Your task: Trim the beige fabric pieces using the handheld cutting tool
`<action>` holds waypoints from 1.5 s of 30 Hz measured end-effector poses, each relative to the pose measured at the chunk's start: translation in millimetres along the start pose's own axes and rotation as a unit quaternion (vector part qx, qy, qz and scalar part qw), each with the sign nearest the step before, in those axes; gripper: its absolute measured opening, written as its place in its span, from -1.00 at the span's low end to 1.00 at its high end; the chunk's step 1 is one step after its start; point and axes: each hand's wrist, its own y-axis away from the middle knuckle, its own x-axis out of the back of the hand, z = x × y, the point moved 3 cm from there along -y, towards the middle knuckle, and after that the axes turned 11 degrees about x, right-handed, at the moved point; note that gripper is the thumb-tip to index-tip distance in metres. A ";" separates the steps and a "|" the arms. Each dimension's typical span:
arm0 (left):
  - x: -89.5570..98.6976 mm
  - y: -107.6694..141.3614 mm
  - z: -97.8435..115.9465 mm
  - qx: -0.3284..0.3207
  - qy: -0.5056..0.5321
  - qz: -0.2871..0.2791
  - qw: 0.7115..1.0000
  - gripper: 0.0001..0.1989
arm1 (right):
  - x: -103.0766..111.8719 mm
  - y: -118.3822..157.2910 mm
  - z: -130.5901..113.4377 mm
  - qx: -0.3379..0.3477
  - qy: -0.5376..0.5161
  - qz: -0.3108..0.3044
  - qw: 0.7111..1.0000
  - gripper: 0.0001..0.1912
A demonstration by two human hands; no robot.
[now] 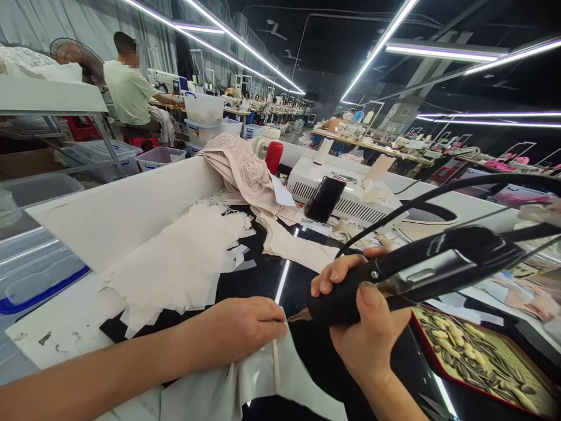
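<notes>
My right hand (372,327) is wrapped round a thick black corded hand tool (421,269) with a metal plate or lever along its side; its exact kind I cannot tell. The tool's blunt end points left, close to my left hand (245,327). The fingers of that hand are together, pinching the edge of a pale fabric piece (258,380) on the glossy black tabletop (245,280). A narrow cream strip (276,365) runs down the fabric from the fingertips. The tips themselves are partly hidden.
A pile of pale cut pieces (175,257) lies at left, beige lace garments (241,169) behind it. At the back stand a phone (325,200), a white vented machine (346,190) and a red cylinder (274,156). A tray of seeds and peanuts (416,327) sits right. A co-worker (131,93) sits far left.
</notes>
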 end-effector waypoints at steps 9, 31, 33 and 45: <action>2.7 -0.4 0.2 0.013 0.013 -0.019 1.000 -0.77 | 1.2 6.1 2.4 -0.006 0.013 -0.018 1.000 -0.66; 6.8 -0.2 -1.7 0.017 0.033 -0.012 0.999 -0.76 | 3.9 15.4 -8.1 -0.002 0.041 -0.009 0.999 -0.67; 6.8 0.2 -2.9 0.017 0.031 -0.018 0.999 -0.76 | 3.7 14.1 -10.1 -0.007 0.040 -0.006 0.999 -0.67; 9.6 -12.4 20.6 -0.022 -0.006 -0.038 0.999 -0.86 | 12.2 14.9 -28.7 0.002 0.030 0.002 1.000 -0.64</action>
